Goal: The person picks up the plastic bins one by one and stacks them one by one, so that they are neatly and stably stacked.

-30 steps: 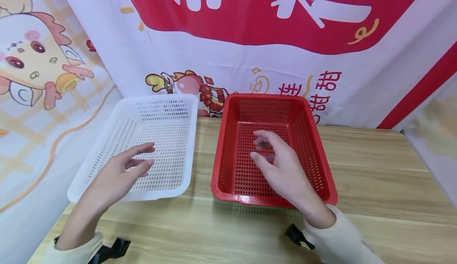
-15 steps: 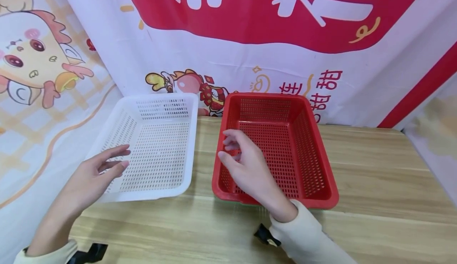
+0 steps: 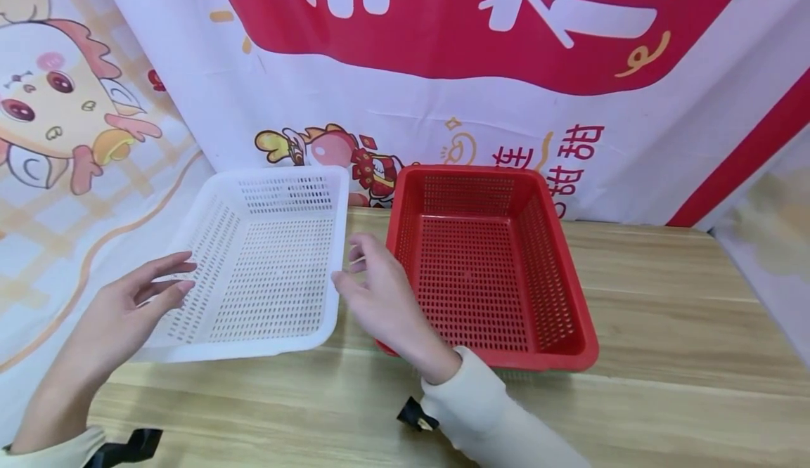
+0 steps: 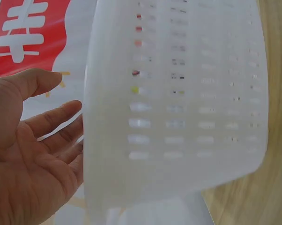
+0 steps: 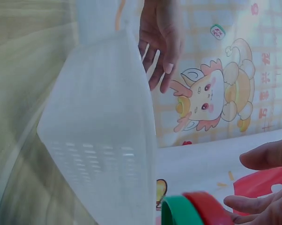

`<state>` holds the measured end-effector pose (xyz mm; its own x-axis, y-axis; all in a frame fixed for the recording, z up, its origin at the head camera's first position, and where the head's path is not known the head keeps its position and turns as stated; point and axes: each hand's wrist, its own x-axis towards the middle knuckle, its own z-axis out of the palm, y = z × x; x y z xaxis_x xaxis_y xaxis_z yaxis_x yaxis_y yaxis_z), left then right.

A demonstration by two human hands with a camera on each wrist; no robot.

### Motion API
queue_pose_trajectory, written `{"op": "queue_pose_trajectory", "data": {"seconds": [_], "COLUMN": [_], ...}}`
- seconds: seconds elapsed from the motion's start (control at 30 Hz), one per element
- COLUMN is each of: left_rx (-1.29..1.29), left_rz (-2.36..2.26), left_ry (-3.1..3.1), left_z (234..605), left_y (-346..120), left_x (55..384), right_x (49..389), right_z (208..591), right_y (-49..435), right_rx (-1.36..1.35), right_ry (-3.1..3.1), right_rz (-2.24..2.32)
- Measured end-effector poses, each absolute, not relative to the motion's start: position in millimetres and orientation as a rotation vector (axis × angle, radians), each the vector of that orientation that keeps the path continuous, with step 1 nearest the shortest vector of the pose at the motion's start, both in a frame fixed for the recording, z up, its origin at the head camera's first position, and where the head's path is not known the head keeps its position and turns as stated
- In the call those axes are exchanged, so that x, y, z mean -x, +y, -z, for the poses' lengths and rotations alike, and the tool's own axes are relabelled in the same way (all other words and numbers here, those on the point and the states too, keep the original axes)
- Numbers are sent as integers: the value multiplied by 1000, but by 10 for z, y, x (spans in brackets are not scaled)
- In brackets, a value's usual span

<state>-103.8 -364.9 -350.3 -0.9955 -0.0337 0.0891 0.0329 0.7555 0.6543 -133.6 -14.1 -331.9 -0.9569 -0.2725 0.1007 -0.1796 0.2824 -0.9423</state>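
Observation:
A white perforated plastic basket stands on the left of the table, with a red one to its right. My left hand hovers at the white basket's left front corner, fingers loosely bent and holding nothing; its side wall fills much of the left wrist view. Over the gap between the baskets is my right hand, fingertips close to the white basket's right rim. That hand is empty too, its fingers apart. A green rim shows directly under the red rim.
The wood-grain table extends right of the red basket. A printed cloth hangs behind both baskets, and another with a cartoon hangs along the left side. Black straps show at the sleeves.
Both hands have moved left: the right one from over the red basket to the gap, the left one from over the white basket to its left edge. The baskets have stayed put.

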Motion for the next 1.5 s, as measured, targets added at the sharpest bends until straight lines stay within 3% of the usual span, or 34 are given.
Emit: {"op": "queue_pose_trajectory", "data": {"seconds": [0.87,1.3,1.5], "left_rx": [-333,-268,-183], "left_rz": [1149,1463,1935], "left_ry": [-2807,-2734,-2518], "left_z": [3762,3955,4044], "left_y": [-4147,-4241,-4276], "left_x": [1070,1094,1121], "right_x": [1208,1229,1277], "right_z": [3629,3993,4033], "right_y": [-664,-876,-919], "right_rx": [140,15,10], "right_ry": [2253,2134,2096], "right_rz": [1971,2225,2276]}}
